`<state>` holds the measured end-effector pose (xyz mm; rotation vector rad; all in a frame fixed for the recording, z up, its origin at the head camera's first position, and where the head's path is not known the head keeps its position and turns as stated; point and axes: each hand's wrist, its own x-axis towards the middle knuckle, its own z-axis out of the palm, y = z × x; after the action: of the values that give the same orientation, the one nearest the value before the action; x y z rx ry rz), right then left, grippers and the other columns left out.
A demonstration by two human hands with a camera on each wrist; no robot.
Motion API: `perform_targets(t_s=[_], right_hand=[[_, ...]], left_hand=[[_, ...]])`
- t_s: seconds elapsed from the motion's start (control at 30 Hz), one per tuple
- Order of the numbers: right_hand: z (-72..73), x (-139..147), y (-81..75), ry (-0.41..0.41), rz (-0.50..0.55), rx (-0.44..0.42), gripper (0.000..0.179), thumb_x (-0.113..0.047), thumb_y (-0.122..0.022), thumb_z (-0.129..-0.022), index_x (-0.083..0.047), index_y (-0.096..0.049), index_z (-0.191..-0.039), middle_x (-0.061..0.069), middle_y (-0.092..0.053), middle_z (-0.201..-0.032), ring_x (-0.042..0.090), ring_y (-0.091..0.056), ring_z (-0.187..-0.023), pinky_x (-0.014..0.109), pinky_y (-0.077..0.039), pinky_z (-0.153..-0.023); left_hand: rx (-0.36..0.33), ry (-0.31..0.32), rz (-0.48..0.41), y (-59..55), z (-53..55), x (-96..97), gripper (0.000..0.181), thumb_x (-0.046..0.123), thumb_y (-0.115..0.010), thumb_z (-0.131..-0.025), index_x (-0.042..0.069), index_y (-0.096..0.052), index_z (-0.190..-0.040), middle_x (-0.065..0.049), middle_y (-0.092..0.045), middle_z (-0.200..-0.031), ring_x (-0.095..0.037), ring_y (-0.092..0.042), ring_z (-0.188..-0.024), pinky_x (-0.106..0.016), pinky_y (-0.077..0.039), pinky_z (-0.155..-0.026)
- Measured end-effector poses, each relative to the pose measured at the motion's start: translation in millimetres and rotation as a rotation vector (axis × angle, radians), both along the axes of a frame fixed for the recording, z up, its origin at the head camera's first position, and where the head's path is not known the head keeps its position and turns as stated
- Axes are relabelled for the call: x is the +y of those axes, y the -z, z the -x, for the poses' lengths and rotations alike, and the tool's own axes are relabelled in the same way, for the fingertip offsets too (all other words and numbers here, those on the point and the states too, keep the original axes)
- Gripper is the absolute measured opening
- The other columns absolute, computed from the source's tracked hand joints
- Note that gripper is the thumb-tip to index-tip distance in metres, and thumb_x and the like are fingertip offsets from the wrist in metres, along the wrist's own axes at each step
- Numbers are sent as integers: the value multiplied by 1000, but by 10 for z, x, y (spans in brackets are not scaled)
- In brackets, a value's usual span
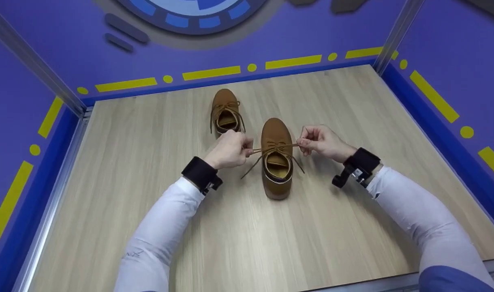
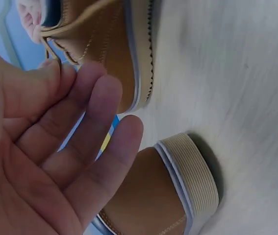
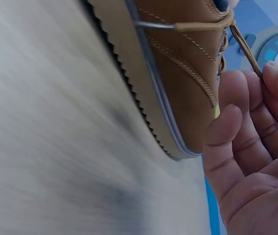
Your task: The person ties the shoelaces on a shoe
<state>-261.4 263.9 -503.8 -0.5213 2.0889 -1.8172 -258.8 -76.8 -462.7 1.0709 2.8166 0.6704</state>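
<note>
A brown lace-up shoe (image 1: 276, 132) stands on the table between the two hands, toe pointing away. My left hand (image 1: 232, 150) pinches a shoelace loop on its left side, thumb against the index finger. On the other side my right hand (image 1: 321, 142) pinches another part of the shoelace (image 3: 245, 46) between thumb and fingertips. Both stretches are drawn out sideways and look taut from the knot at the middle of the lacing. Two loose lace ends hang down either side of the shoe's opening. The other fingers of each hand are loosely bent.
A second brown shoe (image 1: 225, 99), its lace ends hanging loose, stands farther back to the left, partly behind my left hand. The wooden table (image 1: 149, 202) is bounded by blue-purple panels (image 1: 271, 36) at the back and sides.
</note>
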Motion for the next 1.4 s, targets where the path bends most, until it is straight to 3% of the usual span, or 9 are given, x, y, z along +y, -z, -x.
perform_targets(t_s=[0.17,0.27,0.37,0.47,0.53,0.67,0.97,1.17,1.4], right_hand=[[-53,15,95,18,6,21,19,4,-68,-107,-5,-65,-90,-5,-76,-76,8,-70,-65,21,-58,-62],[-71,-17,124,62,-18,29,16,3,-69,-106,-2,-66,-92,-5,-77,-77,8,-71,-66,22,-60,-63],[-105,-82,107,118,-50,-32,12,2,-70,-106,-4,-69,-96,-2,-80,-83,9,-74,-73,24,-64,-69],[-169,-152,51,163,-69,-158,6,-8,-73,-108,-5,-71,-112,0,-81,-99,12,-79,-82,28,-68,-79],[-218,-189,-1,181,-88,-252,27,-17,-76,-108,-3,-67,-129,1,-80,-111,14,-80,-87,31,-70,-83],[-311,-250,-91,156,-147,-363,67,-29,-83,-103,0,-50,-154,7,-72,-128,18,-81,-94,37,-70,-88],[-353,-395,-127,140,-163,-346,80,-10,-84,-97,4,-43,-164,20,-62,-146,16,-73,-112,31,-67,-95],[-271,-430,-140,158,-104,-376,68,-7,-77,-104,7,-47,-164,15,-76,-136,12,-80,-105,30,-69,-92],[-124,-499,-150,205,-72,-411,66,-10,-74,-108,2,-45,-167,12,-72,-139,12,-81,-102,31,-69,-95]], left_hand=[[60,3,98,3,-3,9,18,11,-78,-96,10,-69,-81,-6,-72,-74,-22,-64,-70,-45,-60,-69],[40,-11,51,57,-4,-11,17,10,-77,-94,11,-69,-79,-4,-70,-72,-19,-62,-67,-40,-58,-67],[-131,-49,-96,123,-65,-22,12,8,-74,-97,8,-77,-86,-8,-76,-77,-17,-63,-68,-32,-53,-68],[-415,-148,-340,155,-178,31,20,12,-67,-107,-1,-82,-114,-20,-84,-103,-29,-77,-85,-32,-64,-80],[-579,-220,-487,146,-256,103,35,18,-66,-111,-7,-74,-135,-27,-81,-123,-38,-82,-103,-38,-69,-92],[-735,-280,-615,129,-372,244,59,25,-73,-108,-9,-58,-155,-30,-74,-143,-39,-80,-121,-39,-69,-99],[-716,-314,-637,182,-473,361,61,11,-75,-103,-10,-56,-157,-26,-75,-144,-32,-76,-131,-34,-63,-111],[-681,-390,-673,209,-427,441,59,10,-75,-105,-10,-56,-157,-26,-74,-146,-32,-74,-136,-37,-60,-116],[-617,-479,-673,206,-311,552,57,12,-72,-108,-8,-55,-159,-26,-71,-151,-32,-70,-142,-38,-58,-119]])
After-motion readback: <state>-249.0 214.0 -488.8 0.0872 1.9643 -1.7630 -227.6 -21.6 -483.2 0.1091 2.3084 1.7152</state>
